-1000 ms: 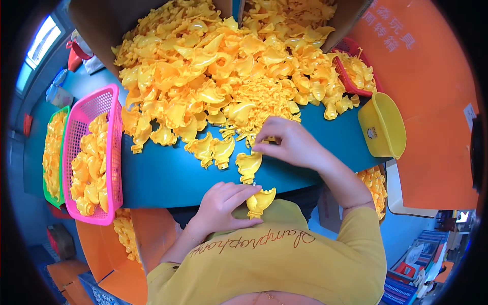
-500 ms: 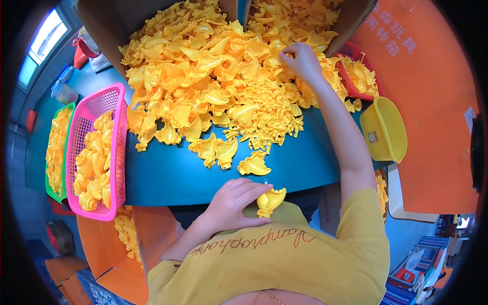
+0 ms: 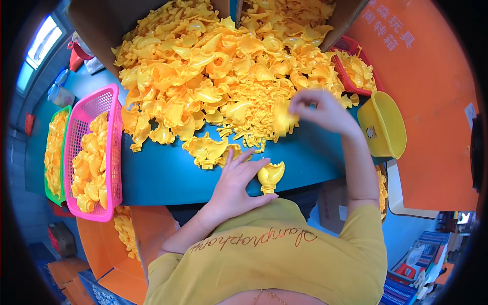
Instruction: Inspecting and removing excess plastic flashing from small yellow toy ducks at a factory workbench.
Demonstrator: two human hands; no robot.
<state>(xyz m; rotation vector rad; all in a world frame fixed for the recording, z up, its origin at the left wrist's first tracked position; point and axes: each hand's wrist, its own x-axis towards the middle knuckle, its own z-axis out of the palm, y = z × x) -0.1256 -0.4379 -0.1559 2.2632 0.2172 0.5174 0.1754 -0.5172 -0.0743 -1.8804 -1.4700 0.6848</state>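
Note:
My left hand (image 3: 235,179) is low at the table's near edge. It grips a curved yellow plastic shell piece (image 3: 271,175) between thumb and forefinger, while its other fingers reach over another yellow shell piece (image 3: 231,151) lying on the table. My right hand (image 3: 325,111) is raised at the right side of the heap, fingers pinched on a second yellow plastic shell piece (image 3: 284,117), which is smeared by motion. Just beyond both hands spreads a large heap of yellow shell pieces (image 3: 203,66), with small yellow parts (image 3: 259,107) piled at its front.
Left stand a pink basket (image 3: 118,152) and a green basket (image 3: 64,114), both holding yellow pieces. A red basket (image 3: 341,77) and a yellow bin (image 3: 378,124) stand right. Cardboard boxes (image 3: 96,30) back the heap; an orange box (image 3: 101,254) is below the table (image 3: 157,178).
My right hand has come back from the heap toward me with a yellow shell piece. My left hand has moved up slightly, its fingers spreading over the loose pieces, still gripping its piece.

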